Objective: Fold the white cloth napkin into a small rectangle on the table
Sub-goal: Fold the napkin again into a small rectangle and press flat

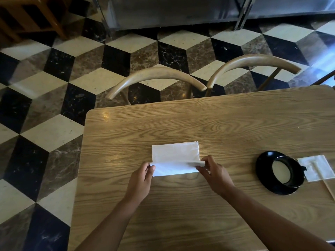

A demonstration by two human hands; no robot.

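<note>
The white cloth napkin (pixel 175 153) lies as a folded rectangle in the middle of the wooden table (pixel 226 124). Its near edge is lifted off the wood and curled toward the far edge. My left hand (pixel 140 180) pinches the near left corner of that raised flap. My right hand (pixel 214 173) pinches the near right corner. The far half of the napkin rests flat on the table.
A black ring-shaped dish (pixel 279 172) sits to the right, with a second white napkin (pixel 316 167) and a thin stick (pixel 329 191) beside it. Two curved wooden chair backs (pixel 155 77) (pixel 253 64) stand at the table's far edge. The table's left edge drops to a checkered floor.
</note>
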